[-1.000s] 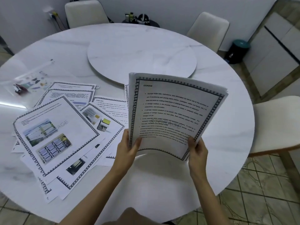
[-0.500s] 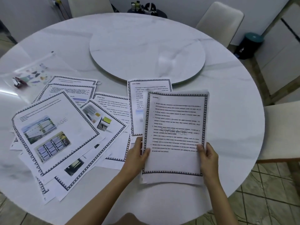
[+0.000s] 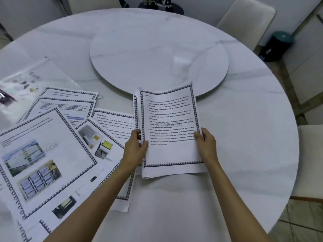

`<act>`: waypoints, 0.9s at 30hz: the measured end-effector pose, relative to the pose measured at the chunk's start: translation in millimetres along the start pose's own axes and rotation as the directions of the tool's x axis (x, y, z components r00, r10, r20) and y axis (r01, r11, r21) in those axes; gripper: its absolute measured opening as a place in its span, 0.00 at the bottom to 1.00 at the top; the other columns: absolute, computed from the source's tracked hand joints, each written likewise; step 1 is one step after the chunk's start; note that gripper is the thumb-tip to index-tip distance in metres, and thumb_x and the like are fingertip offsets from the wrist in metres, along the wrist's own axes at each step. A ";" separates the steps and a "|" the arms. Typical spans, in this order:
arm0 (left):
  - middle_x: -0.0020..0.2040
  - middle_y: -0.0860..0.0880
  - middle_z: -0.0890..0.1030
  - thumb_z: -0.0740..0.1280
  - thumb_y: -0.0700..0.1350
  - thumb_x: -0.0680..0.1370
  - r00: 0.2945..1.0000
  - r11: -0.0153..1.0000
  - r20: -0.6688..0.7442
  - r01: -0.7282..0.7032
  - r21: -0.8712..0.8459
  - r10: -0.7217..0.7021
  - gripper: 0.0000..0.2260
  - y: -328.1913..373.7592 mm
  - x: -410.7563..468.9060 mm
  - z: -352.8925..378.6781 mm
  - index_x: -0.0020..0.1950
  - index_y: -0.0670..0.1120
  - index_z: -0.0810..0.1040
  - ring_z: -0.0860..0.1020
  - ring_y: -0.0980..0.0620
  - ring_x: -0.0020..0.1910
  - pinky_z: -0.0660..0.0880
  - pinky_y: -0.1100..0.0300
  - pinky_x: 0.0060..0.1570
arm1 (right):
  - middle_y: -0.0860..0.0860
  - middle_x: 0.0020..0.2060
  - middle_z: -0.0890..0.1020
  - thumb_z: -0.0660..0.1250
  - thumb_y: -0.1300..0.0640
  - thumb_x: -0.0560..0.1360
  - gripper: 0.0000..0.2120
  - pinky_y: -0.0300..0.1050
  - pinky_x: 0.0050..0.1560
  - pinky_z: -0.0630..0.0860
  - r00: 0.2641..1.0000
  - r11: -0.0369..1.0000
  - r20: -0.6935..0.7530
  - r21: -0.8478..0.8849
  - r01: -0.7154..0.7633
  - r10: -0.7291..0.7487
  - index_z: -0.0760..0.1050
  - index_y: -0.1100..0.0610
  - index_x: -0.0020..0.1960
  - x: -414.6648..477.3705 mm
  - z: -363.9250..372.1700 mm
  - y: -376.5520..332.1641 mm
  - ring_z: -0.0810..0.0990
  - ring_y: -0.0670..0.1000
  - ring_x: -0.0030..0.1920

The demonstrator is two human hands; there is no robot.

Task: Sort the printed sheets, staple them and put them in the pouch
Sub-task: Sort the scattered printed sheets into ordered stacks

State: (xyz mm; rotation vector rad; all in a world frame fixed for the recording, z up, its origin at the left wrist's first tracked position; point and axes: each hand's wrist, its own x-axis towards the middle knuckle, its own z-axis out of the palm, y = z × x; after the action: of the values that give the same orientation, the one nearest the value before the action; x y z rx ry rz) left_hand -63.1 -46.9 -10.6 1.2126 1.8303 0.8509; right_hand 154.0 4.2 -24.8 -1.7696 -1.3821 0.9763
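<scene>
— Where are we keeping the stack of printed sheets (image 3: 171, 130)?
— We are holding it between both hands, low over the table (image 3: 244, 137), right in front of us. Its top page is showing a notched border, bulleted text and a faint "STORAGE" watermark. Its far edge is overlapping the rim of the round turntable (image 3: 157, 55). Whether its near edge is touching the table, we cannot tell.
— How are the grips sitting?
— The left grip (image 3: 135, 148) is gripping the stack's left edge, thumb lying on the top page, fingers curling behind. The right grip (image 3: 207, 145) is pinching the right edge the same way, thumb on top.
— What are we seeing beside it?
— The loose sheets (image 3: 49, 154) are fanning out to our left, overlapping one another, some carrying colour pictures, others plain text. One text sheet (image 3: 115, 123) is lying just beside the stack, partly under our left wrist.
— And the pouch?
— The clear pouch (image 3: 26, 81) is lying flat at the far left, beyond the loose sheets, well apart from the stack. A small dark object (image 3: 5, 98) is showing at its left end, too blurred for us to name.
— Further out?
— A pale chair (image 3: 244, 20) is standing at the table's far right, a second chair (image 3: 311, 163) at our right. A dark bin with a teal lid (image 3: 277, 46) is standing on the floor between them.
</scene>
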 end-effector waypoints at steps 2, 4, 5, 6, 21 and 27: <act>0.57 0.49 0.73 0.62 0.40 0.78 1.000 0.999 -0.006 0.029 0.032 -0.029 0.17 -2.9 14.9 1.1 0.66 0.41 0.66 0.75 0.49 0.52 0.71 0.58 0.50 | 0.46 0.32 0.73 0.60 0.60 0.78 0.10 0.33 0.33 0.65 1.000 1.000 -0.005 -0.023 -0.009 0.009 0.68 0.56 0.38 12.7 7.4 -2.1 0.69 0.46 0.34; 0.60 0.44 0.70 0.63 0.41 0.77 0.998 0.993 -0.020 0.056 0.102 -0.054 0.17 -7.7 28.0 2.6 0.64 0.40 0.67 0.72 0.46 0.58 0.69 0.57 0.57 | 0.53 0.41 0.77 0.60 0.59 0.78 0.06 0.40 0.40 0.67 0.999 0.997 -0.016 -0.074 -0.034 0.033 0.74 0.60 0.46 23.6 13.0 -1.8 0.72 0.51 0.40; 0.61 0.42 0.68 0.63 0.41 0.76 0.997 0.989 -0.029 0.074 0.126 -0.071 0.17 -8.1 32.3 2.4 0.64 0.39 0.68 0.70 0.45 0.60 0.67 0.57 0.59 | 0.56 0.46 0.76 0.61 0.59 0.78 0.08 0.41 0.45 0.67 0.999 0.993 -0.024 -0.110 -0.049 0.047 0.75 0.62 0.51 28.3 15.6 -0.7 0.73 0.53 0.44; 0.62 0.41 0.67 0.64 0.40 0.76 0.996 0.988 -0.040 0.086 0.129 -0.082 0.17 -10.2 37.3 2.5 0.64 0.39 0.68 0.69 0.45 0.61 0.66 0.57 0.61 | 0.58 0.51 0.74 0.61 0.59 0.77 0.10 0.41 0.48 0.67 0.998 0.988 -0.028 -0.140 -0.066 0.062 0.75 0.63 0.54 32.3 18.0 0.7 0.73 0.54 0.47; 0.46 0.40 0.78 0.61 0.42 0.78 0.992 0.997 -0.110 0.065 0.045 -0.060 0.08 -11.8 58.5 -6.6 0.52 0.40 0.77 0.74 0.49 0.38 0.66 0.63 0.33 | 0.51 0.49 0.80 0.63 0.57 0.77 0.07 0.37 0.42 0.74 0.989 0.994 0.104 -0.001 -0.106 0.106 0.75 0.55 0.53 40.5 16.2 -13.1 0.78 0.49 0.45; 0.56 0.50 0.78 0.56 0.45 0.81 0.998 0.978 -0.060 -0.042 -0.207 0.030 0.12 13.8 25.9 -7.5 0.62 0.45 0.70 0.77 0.52 0.53 0.74 0.55 0.55 | 0.48 0.46 0.81 0.61 0.55 0.78 0.08 0.42 0.49 0.78 0.998 0.987 0.041 0.155 0.039 -0.046 0.72 0.59 0.52 4.7 0.5 -25.1 0.80 0.42 0.45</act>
State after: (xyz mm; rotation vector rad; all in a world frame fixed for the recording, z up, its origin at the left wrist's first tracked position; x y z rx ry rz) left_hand -70.3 -19.0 -1.3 1.1014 1.7187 1.0779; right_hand 142.5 13.9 -4.2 -1.6066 -1.3292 1.0756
